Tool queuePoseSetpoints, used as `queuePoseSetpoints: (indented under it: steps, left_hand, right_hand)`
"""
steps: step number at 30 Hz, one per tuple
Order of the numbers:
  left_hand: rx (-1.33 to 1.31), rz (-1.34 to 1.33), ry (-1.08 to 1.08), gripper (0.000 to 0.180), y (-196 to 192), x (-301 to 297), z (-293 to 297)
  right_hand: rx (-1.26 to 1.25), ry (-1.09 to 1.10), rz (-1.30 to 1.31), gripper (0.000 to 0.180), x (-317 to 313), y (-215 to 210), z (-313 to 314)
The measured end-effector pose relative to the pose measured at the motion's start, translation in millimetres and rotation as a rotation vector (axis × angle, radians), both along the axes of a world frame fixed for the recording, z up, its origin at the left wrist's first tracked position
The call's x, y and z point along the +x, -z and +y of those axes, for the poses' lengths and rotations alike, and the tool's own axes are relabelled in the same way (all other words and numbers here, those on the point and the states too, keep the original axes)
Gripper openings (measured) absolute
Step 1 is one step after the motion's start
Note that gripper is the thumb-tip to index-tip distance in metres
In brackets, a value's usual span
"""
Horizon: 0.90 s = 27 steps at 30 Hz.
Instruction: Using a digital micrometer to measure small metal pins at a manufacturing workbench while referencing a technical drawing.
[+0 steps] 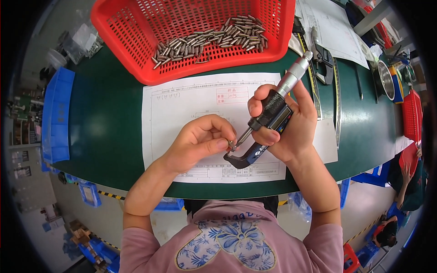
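Note:
My right hand (293,118) is wrapped round a digital micrometer (273,109), its silver thimble pointing up and away, its dark curved frame toward me. My left hand (198,141) pinches a small metal pin (231,144) between thumb and fingertips. The pin sits at the gap between the micrometer's spindle and anvil; whether both faces touch it is too small to tell. Beneath both hands lies a printed drawing sheet (164,118) on the green table (109,136). Just beyond the sheet stands a red perforated basket (136,68) with many similar metal pins (214,38) in it.
A blue bin (59,116) stands at the table's left edge, with plastic bags (84,38) beyond it. Another micrometer (324,63), steel rulers and more paper lie at right. Farther right are a metal bowl (386,79), a red basket (412,116) and other people.

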<state>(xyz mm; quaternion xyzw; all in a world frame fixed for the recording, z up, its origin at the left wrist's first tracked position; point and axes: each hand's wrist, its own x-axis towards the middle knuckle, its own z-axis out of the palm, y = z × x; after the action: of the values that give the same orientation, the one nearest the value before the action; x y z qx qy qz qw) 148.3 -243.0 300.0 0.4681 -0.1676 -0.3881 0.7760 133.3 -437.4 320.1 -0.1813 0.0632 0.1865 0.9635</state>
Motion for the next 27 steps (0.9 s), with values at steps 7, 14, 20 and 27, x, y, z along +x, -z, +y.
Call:
queuePoseSetpoints:
  steps: [7, 14, 20, 27]
  left_hand:
    - [-0.034, 0.035, 0.019, 0.01, -0.4, 0.1, -0.9]
    - [-0.042, 0.155, 0.067, 0.018, -2.7, -1.1, -4.7]
    - [-0.161, 0.261, 0.098, 0.016, 7.0, -3.8, -5.2]
    - [-0.167, 0.323, 0.058, 0.012, 8.1, -4.7, -5.1]
  right_hand:
    - [-0.044, 0.024, -0.01, 0.068, -1.1, -5.6, 1.1]
    - [-0.112, 0.057, -0.008, 0.066, 0.7, 0.2, 2.1]
    - [-0.144, 0.034, -0.011, 0.068, -1.0, -3.3, 2.7]
    - [-0.165, 0.034, -0.015, 0.07, -0.9, -1.9, 5.8]
